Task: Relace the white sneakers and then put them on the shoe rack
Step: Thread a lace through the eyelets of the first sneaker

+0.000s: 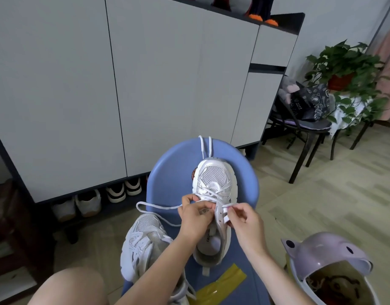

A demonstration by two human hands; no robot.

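Bare knee (66, 287) of the person fills the 7 o'clock corner, nearest the camera, with both forearms reaching up from the bottom edge toward centre. Subject of work: a white mesh sneaker (212, 194) lying on a blue plastic stool (167, 172) at frame centre, toe pointing to 12 o'clock, heel toward the camera. Left hand (195, 213) rests on the tongue area, fingers curled and pinching the white shoelace (154, 208) at the left eyelet row; from there the lace runs out in a loop toward 9 o'clock. Right hand (244, 219) sits just beside the sneaker's right eyelet row at 3 o'clock of it, thumb and forefinger pinched on the other lace end. Lower eyelets are crossed with lace; upper eyelets on the right flap show open. Two further lace strands (205, 146) hang over the stool's far edge at 12 o'clock of the toe. Second white sneaker (143, 243) lies at 8 o'clock of the first, partly under the left forearm, touching the stool's near left edge. Strip of yellow tape (222, 282) lies on the stool at 6 o'clock. Lilac-lidded bin (328, 254) stands at 4 o'clock. Grey cabinet (123, 84) occupies the background from 9 to 1 o'clock, with pairs of shoes (115, 193) in the open slot beneath it. Black chair (306, 128) carrying a dark bag and a potted plant (348, 71) stand at 2 o'clock.
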